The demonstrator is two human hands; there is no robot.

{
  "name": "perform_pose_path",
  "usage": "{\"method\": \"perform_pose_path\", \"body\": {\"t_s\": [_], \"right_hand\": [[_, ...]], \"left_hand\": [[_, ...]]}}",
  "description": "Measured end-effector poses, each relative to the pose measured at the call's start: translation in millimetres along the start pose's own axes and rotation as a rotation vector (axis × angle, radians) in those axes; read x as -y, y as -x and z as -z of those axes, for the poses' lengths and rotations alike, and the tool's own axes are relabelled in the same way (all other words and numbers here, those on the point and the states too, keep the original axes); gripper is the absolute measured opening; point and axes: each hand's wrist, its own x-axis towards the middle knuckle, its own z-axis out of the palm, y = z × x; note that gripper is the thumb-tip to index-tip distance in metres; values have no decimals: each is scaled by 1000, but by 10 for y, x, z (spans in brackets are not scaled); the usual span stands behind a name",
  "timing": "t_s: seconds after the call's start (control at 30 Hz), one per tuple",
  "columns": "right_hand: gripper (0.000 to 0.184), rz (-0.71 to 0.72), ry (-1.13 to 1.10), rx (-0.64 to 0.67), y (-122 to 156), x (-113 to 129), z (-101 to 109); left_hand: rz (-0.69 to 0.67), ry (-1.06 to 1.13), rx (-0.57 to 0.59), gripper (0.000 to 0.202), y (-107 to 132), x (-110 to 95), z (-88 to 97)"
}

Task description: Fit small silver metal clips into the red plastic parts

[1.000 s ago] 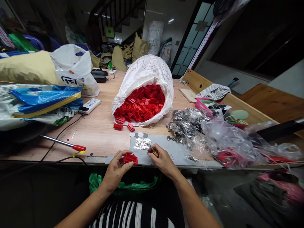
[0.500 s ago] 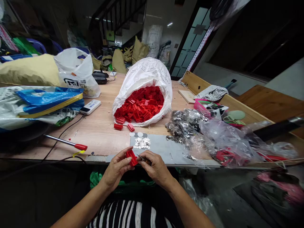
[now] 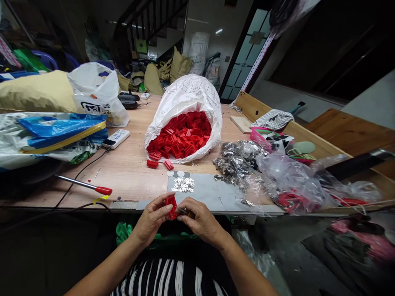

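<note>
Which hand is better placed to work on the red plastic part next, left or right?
Right, probably: the right hand holds a small metal tool up against the red plastic part, while the left hand is occupied gripping that part.

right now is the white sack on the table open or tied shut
Open. The white woven sack lies on its side, mouth facing the person, with red plastic parts heaped inside.

There were two hands: the left hand [image 3: 151, 222] held one red part [image 3: 171, 206], the right hand [image 3: 200, 218] one small tool [image 3: 185, 211]. Two loose red pieces [image 3: 152, 164] lay by one white sack [image 3: 185, 98] — and the worktop [image 3: 123, 172] carried one screwdriver [image 3: 83, 185] and three discs [image 3: 180, 174].
</note>
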Motion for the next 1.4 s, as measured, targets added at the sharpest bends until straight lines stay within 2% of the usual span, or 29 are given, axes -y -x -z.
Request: {"method": "perform_pose_path", "body": {"t_s": [0.17, 0.3, 0.47, 0.6, 0.7, 0.8, 0.93, 1.17, 1.4], "right_hand": [[18, -57, -45, -19, 15, -55, -12], [10, -74, -24, -75, 45, -97, 9], [25, -68, 112, -119, 79, -199, 6], [23, -124, 239, -132, 68, -283, -41], [15, -148, 306, -123, 36, -312, -65], [12, -148, 348, -109, 8, -327, -72], [14, -122, 342, -99, 4, -354, -66], [16, -72, 309, -103, 22, -369, -56], [16, -90, 308, -95, 14, -360, -46]], "left_hand": [[-4, -11, 14, 38, -17, 17, 13], [-53, -133, 6, 38, -54, 33, 37], [-253, -447, 33, 39, -166, 45, 142], [-412, -766, 33, 35, -305, 64, 241], [-440, -961, 47, 38, -392, 90, 290], [-453, -1065, 72, 38, -431, 105, 301], [-486, -1095, 80, 38, -432, 91, 287], [-457, -1019, 79, 38, -428, 66, 282], [-473, -1030, 79, 38, -435, 69, 282]]}}
